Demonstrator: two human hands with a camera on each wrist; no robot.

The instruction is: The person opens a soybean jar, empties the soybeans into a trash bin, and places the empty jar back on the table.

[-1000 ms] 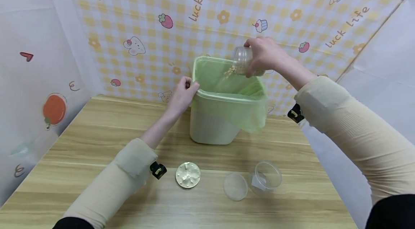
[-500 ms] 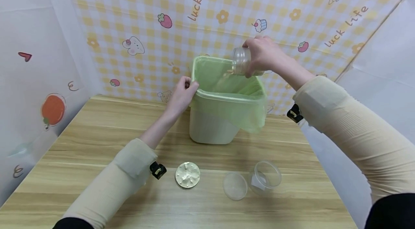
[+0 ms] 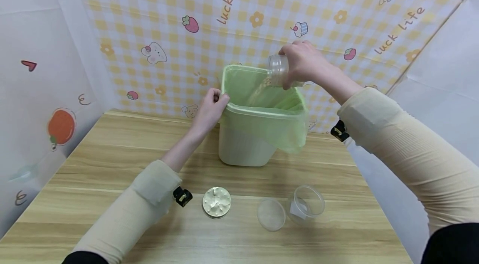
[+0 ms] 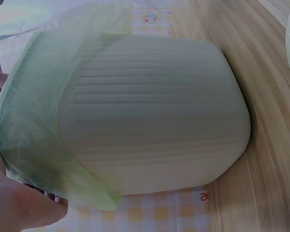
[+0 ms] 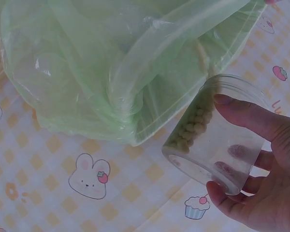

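A pale trash bin (image 3: 243, 143) lined with a green plastic bag (image 3: 269, 124) stands at the back of the table. My left hand (image 3: 210, 108) pinches the bag and rim at the bin's left side; the left wrist view shows this hand (image 4: 24, 205) at the lower left. My right hand (image 3: 304, 62) grips a clear jar (image 3: 277, 68), tilted on its side over the bin's right part. Small pale beans or nuts (image 3: 260, 91) stream from its mouth into the bag. In the right wrist view, several of these pale pieces (image 5: 195, 123) lie along the jar's lower wall.
On the wooden table (image 3: 149, 131), nearer the front, lie a gold-coloured round lid (image 3: 217, 202) and a clear lid (image 3: 271, 215). Beside the clear lid stands a clear round container (image 3: 307, 203) with a white label. A checked cloth (image 3: 168, 77) hangs behind the bin.
Pale pieces keep falling from the jar into the bag. My right hand and the jar have shifted very slightly left. My left hand stays at the rim.
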